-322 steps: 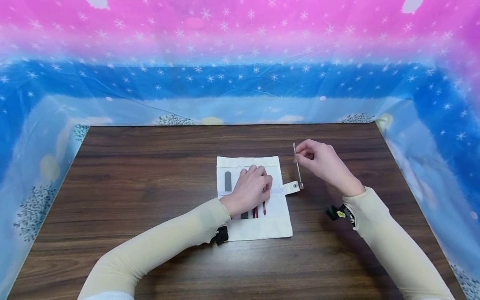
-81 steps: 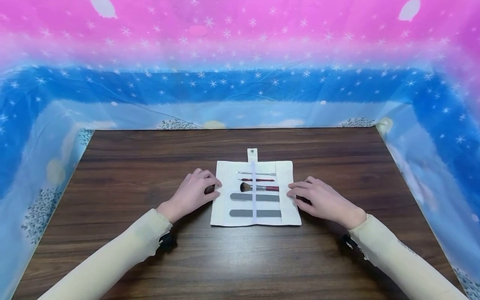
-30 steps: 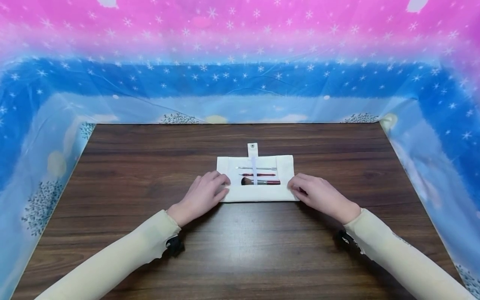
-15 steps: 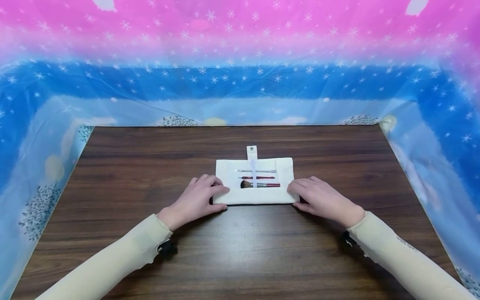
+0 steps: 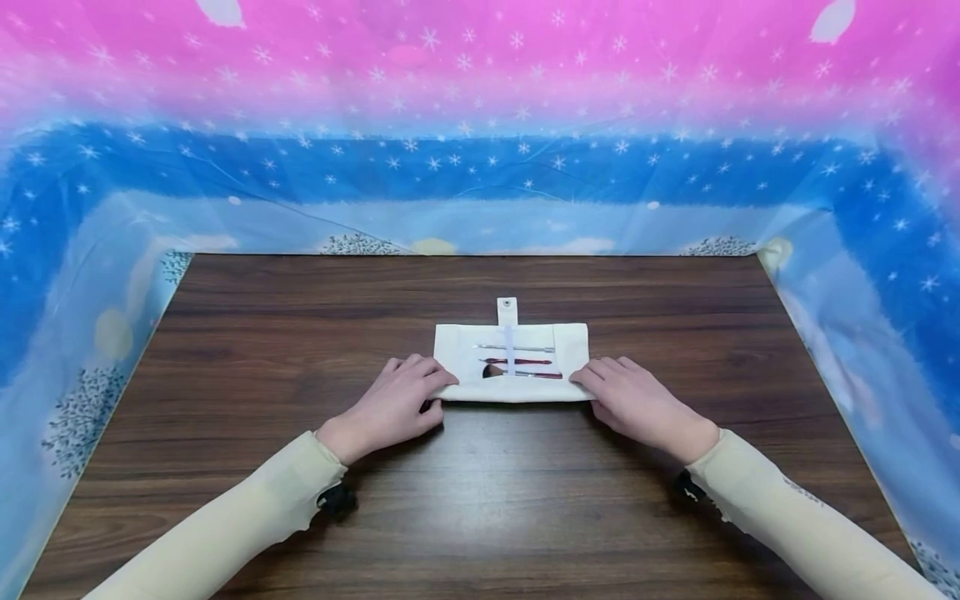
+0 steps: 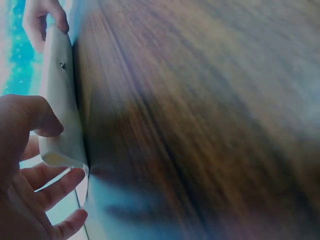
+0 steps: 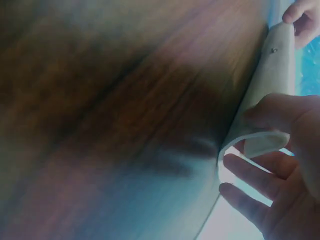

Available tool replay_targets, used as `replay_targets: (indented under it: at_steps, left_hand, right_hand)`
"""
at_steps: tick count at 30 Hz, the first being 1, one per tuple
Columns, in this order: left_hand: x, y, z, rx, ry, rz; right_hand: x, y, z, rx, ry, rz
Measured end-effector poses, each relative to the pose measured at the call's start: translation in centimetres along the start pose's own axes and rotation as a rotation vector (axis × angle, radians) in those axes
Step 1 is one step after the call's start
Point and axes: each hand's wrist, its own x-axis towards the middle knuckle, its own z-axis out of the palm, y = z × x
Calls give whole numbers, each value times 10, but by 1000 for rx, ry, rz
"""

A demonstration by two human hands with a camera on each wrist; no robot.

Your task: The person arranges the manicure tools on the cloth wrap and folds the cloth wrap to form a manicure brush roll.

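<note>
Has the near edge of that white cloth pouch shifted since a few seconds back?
Yes. The pouch is rolled farther from the person: its near edge now hides both grey files and reaches the brush, judged against the table. Both hands grip it.

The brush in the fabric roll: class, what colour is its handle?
Dark red, with a silver ferrule; the brush shows best in the head view, lying in the cream fabric roll.

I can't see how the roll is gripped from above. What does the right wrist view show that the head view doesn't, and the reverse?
Only the right wrist view shows the curled edge of the cloth pouch from its end, with the right hand gripping it: thumb above, fingers below. Only the head view shows the brush, the two thin tools above it and the snap tab. Both show the left hand at the pouch's other end and the wooden table.
</note>
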Motion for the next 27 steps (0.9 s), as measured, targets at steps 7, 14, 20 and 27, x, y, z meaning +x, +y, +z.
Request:
replay_targets:
  at_steps: [7,14,20,27]
  left_hand:
    - [-5,-1,0,-50,11,19]
    - [-5,-1,-4,-130,68,63]
    - [-3,-3,-7,-248,91,2]
    - [4,-6,-8,-331,111,-70]
  right_hand:
    - [-7,5,0,222,-2,74]
    - [-10,8,-4,341,-18,130]
    - [-8,13,-5,484,-11,177]
    - [-3,19,-5,629,-39,322]
